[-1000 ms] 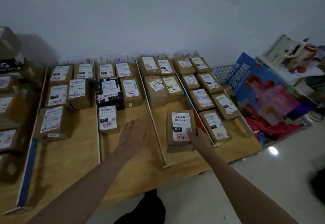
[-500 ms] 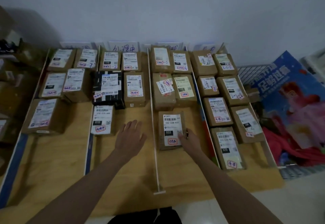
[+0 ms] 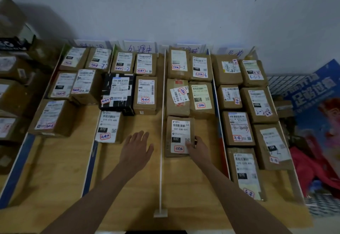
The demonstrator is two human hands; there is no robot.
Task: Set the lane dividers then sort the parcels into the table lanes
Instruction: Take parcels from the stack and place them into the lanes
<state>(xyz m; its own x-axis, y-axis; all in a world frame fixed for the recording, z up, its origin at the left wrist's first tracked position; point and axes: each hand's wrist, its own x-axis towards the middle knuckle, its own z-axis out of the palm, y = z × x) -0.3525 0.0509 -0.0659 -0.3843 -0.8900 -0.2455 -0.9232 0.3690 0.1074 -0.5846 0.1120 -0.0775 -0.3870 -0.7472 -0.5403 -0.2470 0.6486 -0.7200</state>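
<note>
On the wooden table (image 3: pixel 128 187), head view: the right hand (image 3: pixel 197 150) pinched the near right corner of the parcel labelled 032 (image 3: pixel 179 136), thumb on the label and fingers curled round the box edge. That parcel lay at about eleven o'clock from the hand, touching it, its long axis running away from the person, parallel to the white centre divider (image 3: pixel 161 129) just to its left. It sat in the third lane from the left, close behind two rows of parcels bearing the same red-ringed sticker. The left hand (image 3: pixel 137 150) lay flat and spread on bare wood in the second lane, holding nothing, at nine o'clock from the parcel and across the divider; the right hand was therefore the nearer one for any further nudge, judged to be a short push toward twelve o'clock.

Counts: four lanes under four handwritten signs at the wall; about five divider strips, those at the edges only partly seen. Parcels per lane, left to right: five, five, five, seven. More boxes (image 3: pixel 11 94) stood off the table at nine o'clock, too dim to count.
</note>
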